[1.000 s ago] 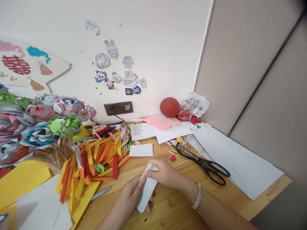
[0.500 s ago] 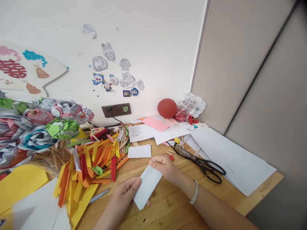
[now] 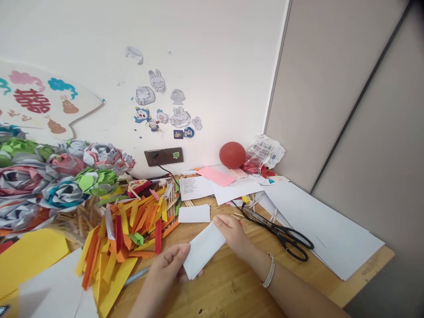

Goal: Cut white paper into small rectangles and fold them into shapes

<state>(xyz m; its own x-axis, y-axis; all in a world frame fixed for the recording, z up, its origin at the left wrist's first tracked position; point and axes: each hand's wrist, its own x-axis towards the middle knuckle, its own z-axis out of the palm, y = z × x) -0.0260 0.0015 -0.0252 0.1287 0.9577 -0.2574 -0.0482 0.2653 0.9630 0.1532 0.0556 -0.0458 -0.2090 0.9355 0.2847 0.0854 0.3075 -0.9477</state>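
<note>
A folded sheet of white paper is held between both hands, tilted up toward the right over the wooden table. My left hand pinches its lower left edge, thumb on top and fingers partly hidden underneath. At the upper right end, my right hand grips it with the thumb lying along the edge. Just beyond the paper lies a small white card. To the right of my right hand rest black-handled scissors, their blades pointing toward the wall.
Folded orange and yellow paper strips heap up on the left, below paper flowers. Large white sheets cover the table's right side. A red balloon sits at the back near a pink paper. A pen lies by my left wrist.
The view has shifted slightly. Both hands still hold the folded paper, which is now turned a little flatter and shows more of its face.
</note>
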